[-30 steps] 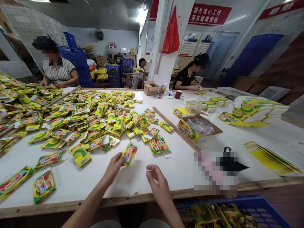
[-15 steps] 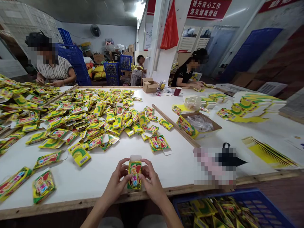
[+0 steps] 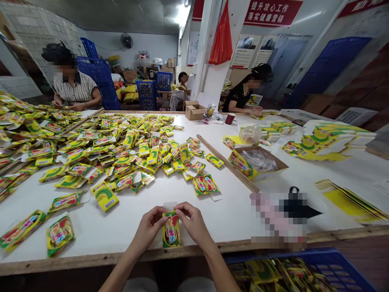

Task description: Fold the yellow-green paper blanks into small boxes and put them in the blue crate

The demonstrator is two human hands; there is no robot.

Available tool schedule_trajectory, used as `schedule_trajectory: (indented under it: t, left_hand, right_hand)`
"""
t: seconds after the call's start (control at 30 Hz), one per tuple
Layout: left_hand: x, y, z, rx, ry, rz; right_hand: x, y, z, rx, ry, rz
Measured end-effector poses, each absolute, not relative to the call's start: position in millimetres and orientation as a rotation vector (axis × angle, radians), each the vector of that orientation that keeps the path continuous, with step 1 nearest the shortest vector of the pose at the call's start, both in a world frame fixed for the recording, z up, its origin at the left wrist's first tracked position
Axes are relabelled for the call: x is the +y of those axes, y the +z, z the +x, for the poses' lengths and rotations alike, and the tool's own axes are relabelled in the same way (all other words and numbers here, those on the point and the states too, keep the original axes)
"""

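A small yellow and green candy box (image 3: 171, 232) stands near the table's front edge, its printed front toward me and a pale flap raised at its top. My left hand (image 3: 152, 222) pinches its upper left side, thumb on the front. At the upper right corner, the fingers of my right hand (image 3: 189, 219) are closed on the box by the flap. What the fingertips do behind the box is hidden. Left of my hands lie single boxes, one (image 3: 60, 235) flat near the edge and another (image 3: 105, 196) a little farther back.
A large heap of candy boxes (image 3: 121, 150) covers the table's left and middle. A wooden strip (image 3: 227, 164) divides it from an open carton (image 3: 258, 160) and flat cartons (image 3: 352, 200). A blue crate (image 3: 331, 263) of boxes sits below the right edge. Several people work around.
Both hands have moved up the box from its sides to its top corners, by the flap. The view has shifted slightly, so everything sits a little farther right.
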State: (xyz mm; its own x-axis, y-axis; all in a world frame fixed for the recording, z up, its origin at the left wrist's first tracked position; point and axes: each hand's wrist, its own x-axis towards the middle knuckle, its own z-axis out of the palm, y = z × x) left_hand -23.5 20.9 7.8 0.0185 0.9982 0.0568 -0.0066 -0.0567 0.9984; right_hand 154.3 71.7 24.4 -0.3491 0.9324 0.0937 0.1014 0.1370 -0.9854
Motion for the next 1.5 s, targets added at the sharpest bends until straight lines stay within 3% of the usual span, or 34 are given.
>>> schedule_trajectory:
  t: [0.43, 0.77, 1.17, 1.5]
  left_hand:
    - [20.2, 9.4, -16.2, 1.226, 1.145, 1.443]
    - [17.9, 6.0, -13.9, 1.165, 1.402, 1.104]
    - [16.0, 17.9, -8.1, 1.254, 1.302, 1.307]
    - [19.6, 19.7, -0.2, 1.401, 1.354, 1.209]
  right_hand:
    - [55.4, 3.3, 150.0, -1.424, 1.482, -0.907]
    - [61.7, 13.1, 144.8, -1.547, 1.237, -0.980]
    - [46.6, 26.3, 150.8, -1.657, 1.165, -0.922]
    - [56.9, 35.8, 139.4, -1.663, 1.120, -1.145]
